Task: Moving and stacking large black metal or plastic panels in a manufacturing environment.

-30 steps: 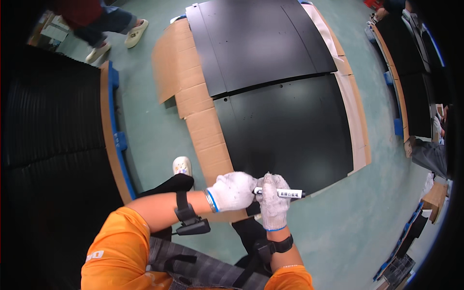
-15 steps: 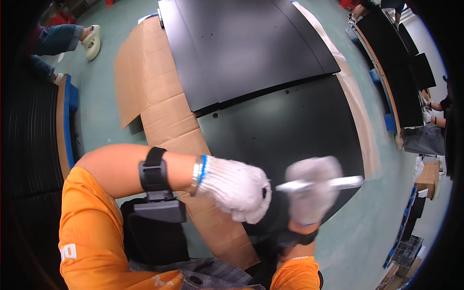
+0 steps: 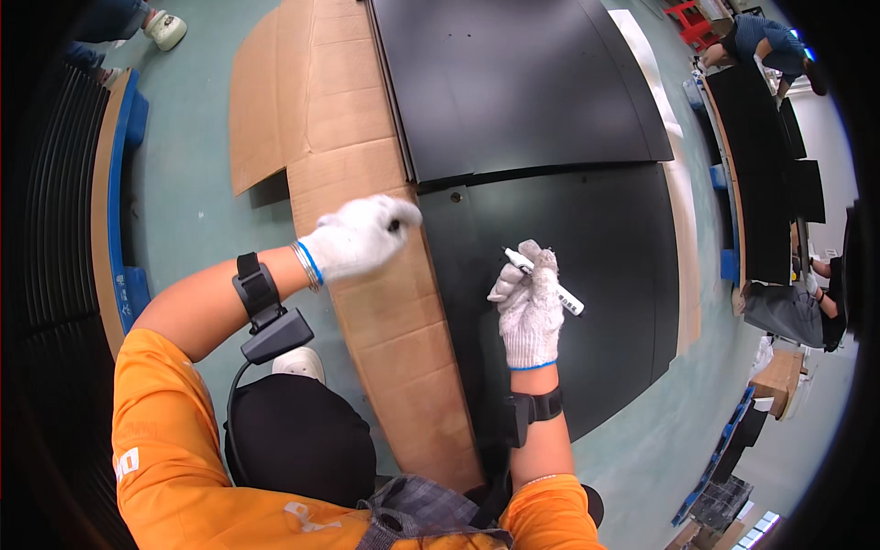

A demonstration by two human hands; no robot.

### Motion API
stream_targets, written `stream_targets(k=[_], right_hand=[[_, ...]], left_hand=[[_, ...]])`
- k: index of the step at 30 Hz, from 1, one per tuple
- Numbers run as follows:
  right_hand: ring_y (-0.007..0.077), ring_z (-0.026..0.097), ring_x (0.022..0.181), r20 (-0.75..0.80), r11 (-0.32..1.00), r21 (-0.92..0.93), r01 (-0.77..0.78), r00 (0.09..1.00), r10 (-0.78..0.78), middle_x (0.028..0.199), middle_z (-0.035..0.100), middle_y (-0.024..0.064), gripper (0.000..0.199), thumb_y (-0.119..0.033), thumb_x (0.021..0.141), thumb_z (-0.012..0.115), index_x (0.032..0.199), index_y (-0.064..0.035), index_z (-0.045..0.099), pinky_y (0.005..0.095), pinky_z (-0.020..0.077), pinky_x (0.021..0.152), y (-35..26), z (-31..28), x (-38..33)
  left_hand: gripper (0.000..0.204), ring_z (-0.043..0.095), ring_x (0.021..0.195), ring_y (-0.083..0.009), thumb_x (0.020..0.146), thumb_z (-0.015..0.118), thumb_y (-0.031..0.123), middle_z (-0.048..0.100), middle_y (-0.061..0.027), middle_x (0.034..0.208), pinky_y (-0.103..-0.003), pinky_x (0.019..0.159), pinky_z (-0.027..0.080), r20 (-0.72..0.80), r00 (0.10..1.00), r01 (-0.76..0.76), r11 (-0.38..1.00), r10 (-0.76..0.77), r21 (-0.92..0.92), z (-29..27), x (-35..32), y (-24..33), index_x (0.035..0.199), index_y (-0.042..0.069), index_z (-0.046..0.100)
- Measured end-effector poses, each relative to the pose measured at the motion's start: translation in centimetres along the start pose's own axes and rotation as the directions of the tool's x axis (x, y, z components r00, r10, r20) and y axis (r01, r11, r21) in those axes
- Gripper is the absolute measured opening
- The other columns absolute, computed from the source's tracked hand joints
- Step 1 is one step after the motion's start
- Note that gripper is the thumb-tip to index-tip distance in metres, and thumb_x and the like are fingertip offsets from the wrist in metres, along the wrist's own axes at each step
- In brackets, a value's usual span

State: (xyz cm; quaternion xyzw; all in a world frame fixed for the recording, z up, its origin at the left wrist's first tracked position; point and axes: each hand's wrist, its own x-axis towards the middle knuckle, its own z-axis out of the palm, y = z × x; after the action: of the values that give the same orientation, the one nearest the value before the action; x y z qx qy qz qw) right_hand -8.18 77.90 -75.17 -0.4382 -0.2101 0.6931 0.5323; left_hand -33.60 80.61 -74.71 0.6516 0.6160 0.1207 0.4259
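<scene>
A white marker pen (image 3: 570, 301) with a dark tip lies slantwise in my right hand (image 3: 530, 307), whose gloved fingers are closed round it. That hand is above the lower black panel (image 3: 605, 247). My left hand (image 3: 357, 240), also in a white knit glove, is over the cardboard's edge at the panel's left. Its fingers are curled into a fist on a small black piece (image 3: 394, 225) that looks like the marker's cap; most of it is hidden. The upper black panel (image 3: 522, 92) overlaps the far side of the lower one, which has a small hole near its far left corner.
Brown cardboard (image 3: 353, 165) runs along the left under the panels. Upright black sheets (image 3: 55, 183) stand on a blue-edged pallet at far left. More black panels (image 3: 747, 137) lie at the right, where other people work. A person's foot (image 3: 165, 30) shows at upper left.
My left hand has moved left and away from me, off the panel and over the cardboard. My right hand has turned and shifted left and away from me with the marker pen. The view has shifted.
</scene>
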Motion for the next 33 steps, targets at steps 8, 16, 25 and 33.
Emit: stream_targets(k=[8,16,25,33], right_hand=[[0.0129,0.057,0.067,-0.102,1.0,0.022,0.021,0.995,-0.019,0.077,0.054,0.0053,0.041,-0.038,0.097,0.052,0.106,0.0016,0.054,0.0305,0.0537,0.058,0.2,-2.0,0.0],[0.0109,0.055,0.066,-0.16,0.955,-0.243,0.167,0.965,-0.21,0.08,0.056,0.0038,0.033,-0.031,0.097,0.054,0.108,0.0006,0.055,0.0312,0.0527,0.07,1.7,-1.6,0.9],[0.0122,0.059,0.073,-0.221,0.921,-0.378,0.099,0.956,-0.193,0.085,0.062,0.0062,0.031,-0.025,0.095,0.058,0.112,0.0011,0.056,0.0249,0.0475,0.072,3.2,-0.3,-0.7],[0.008,0.052,0.065,-0.203,0.84,-0.54,0.054,0.96,-0.192,0.08,0.054,0.0042,0.035,-0.033,0.092,0.061,0.103,0.0001,0.055,0.0213,0.0462,0.06,3.1,1.1,-1.4]], left_hand=[[0.038,0.063,0.103,-0.0279,0.088,0.049,0.027,0.067,-0.0123,0.111,-0.035,0.091,0.047,0.019,0.988,0.152,0.946,-0.153,-0.286,2.2,2.7,-2.9,0.121,0.011,0.061],[0.038,0.062,0.106,-0.0267,0.089,0.049,0.021,0.066,-0.0134,0.112,-0.033,0.093,0.046,-0.063,0.998,-0.006,0.938,-0.017,-0.345,2.3,3.4,-3.1,0.123,0.006,0.058],[0.029,0.064,0.089,-0.0141,0.088,0.052,0.002,0.069,-0.011,0.098,-0.027,0.083,0.052,-0.001,1.0,-0.019,0.875,0.021,-0.483,1.8,3.7,-3.9,0.115,-0.002,0.061],[0.024,0.067,0.085,-0.0159,0.083,0.053,0.001,0.07,-0.0094,0.094,-0.028,0.078,0.054,0.179,0.983,0.057,0.858,0.041,-0.51,1.9,2.5,-4.7,0.102,0.002,0.069]])
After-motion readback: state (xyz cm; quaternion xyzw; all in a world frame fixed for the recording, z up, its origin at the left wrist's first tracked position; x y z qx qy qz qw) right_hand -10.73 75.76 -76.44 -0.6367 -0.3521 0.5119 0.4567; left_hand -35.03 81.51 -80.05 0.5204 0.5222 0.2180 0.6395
